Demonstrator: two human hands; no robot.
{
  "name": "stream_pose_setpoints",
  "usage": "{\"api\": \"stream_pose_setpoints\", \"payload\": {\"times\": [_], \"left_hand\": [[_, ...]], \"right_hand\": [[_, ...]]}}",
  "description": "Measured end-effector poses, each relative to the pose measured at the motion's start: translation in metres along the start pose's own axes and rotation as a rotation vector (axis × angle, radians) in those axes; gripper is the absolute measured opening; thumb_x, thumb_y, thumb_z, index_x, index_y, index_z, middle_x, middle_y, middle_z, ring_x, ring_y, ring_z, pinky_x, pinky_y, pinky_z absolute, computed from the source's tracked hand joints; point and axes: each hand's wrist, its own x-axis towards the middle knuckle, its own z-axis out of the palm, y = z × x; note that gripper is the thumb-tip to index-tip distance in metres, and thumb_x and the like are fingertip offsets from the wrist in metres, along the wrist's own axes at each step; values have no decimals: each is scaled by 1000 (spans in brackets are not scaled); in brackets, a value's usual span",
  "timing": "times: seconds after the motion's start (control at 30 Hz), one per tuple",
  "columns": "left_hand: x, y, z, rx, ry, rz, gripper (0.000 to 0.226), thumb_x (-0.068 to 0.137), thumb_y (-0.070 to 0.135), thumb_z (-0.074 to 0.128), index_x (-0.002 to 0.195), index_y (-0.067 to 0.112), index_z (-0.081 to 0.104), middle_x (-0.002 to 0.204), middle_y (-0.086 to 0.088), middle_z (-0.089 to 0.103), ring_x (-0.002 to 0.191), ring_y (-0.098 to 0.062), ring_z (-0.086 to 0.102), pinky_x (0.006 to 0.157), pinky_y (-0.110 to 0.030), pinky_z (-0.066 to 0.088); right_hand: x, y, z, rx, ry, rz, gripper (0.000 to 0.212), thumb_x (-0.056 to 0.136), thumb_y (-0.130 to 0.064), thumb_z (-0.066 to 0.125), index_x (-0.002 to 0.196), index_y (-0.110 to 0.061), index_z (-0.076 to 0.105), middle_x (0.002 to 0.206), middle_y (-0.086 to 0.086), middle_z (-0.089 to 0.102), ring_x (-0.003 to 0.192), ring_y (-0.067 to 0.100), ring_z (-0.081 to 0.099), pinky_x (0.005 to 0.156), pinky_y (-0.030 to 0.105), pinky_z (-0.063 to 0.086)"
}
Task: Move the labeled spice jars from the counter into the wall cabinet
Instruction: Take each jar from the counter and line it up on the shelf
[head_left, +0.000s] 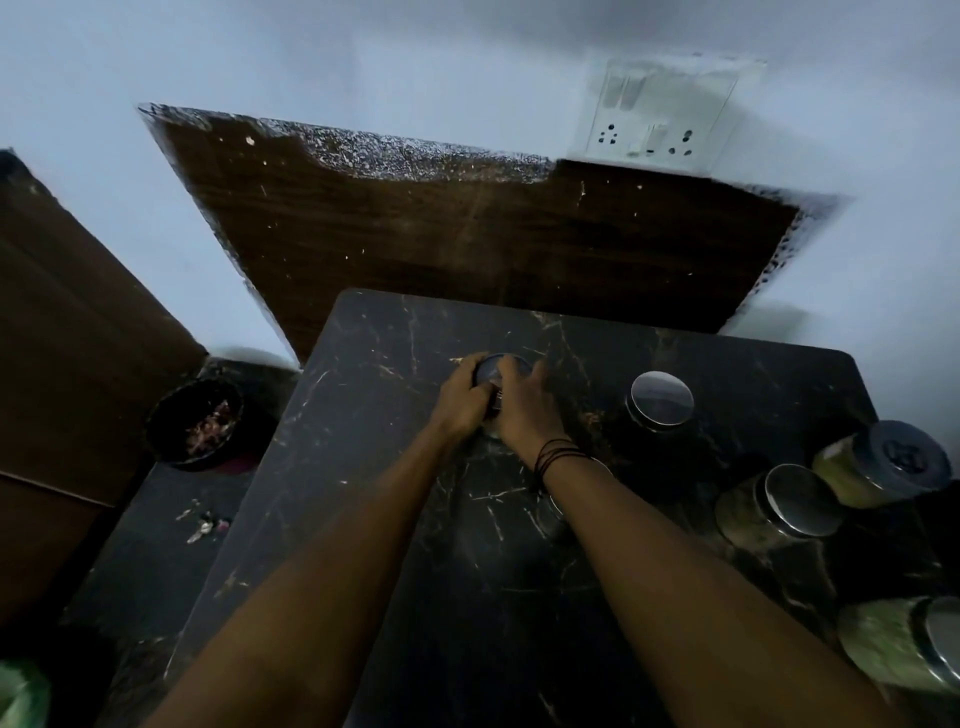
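Hands at centre of frame: left hand (464, 397) and right hand (524, 410) both closed round one jar (500, 370) standing on the dark marble counter (493, 571), fingers wrapping its sides, lid showing between them; probably a two-handed hold to steady it for lifting; black cords circled the right wrist. Four more lidded jars (661, 401) stood apart at right of frame, awaiting their turn; labels unreadable. Socket plate (657, 117) upper right; dark bowl (196, 423) at left; wall cabinet not identifiable.
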Motion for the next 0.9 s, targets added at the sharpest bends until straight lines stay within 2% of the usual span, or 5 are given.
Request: {"api": "stream_pose_setpoints", "payload": {"times": [0.1,0.33,0.47,0.57,0.9], "left_hand": [[-5,1,-3,-34,88,6,34,101,17,45,134,11,51,125,-13,60,108,-23,62,90,-37,56],[-22,41,-20,-277,296,6,39,106,29,35,112,4,64,107,-13,68,98,-22,65,83,-31,54],[-30,81,-28,-377,340,105,24,102,20,41,90,12,60,92,-7,64,88,-18,62,74,-32,52],[-40,108,-29,-499,345,105,20,97,22,48,81,16,57,81,-2,60,75,-12,59,64,-29,49],[-79,137,-23,-708,44,70,49,96,27,53,129,-9,48,104,-25,58,81,-33,64,64,-36,57]], "right_hand": [[-2,1,-5,103,52,-21,56,83,-33,74,127,-23,40,132,13,32,99,29,54,75,33,47],[-17,3,-36,397,212,-221,61,75,-25,77,128,-20,48,132,9,42,118,21,50,87,14,41],[-28,-6,-62,660,264,-279,67,82,-25,61,144,-31,38,147,1,47,131,16,50,103,39,50],[-35,-16,-81,815,249,-252,70,87,-21,50,152,-32,27,148,-4,44,131,13,49,105,38,48],[-54,-22,-114,1032,297,-84,20,98,-19,35,117,-25,39,104,6,56,81,16,59,62,27,49]]}}
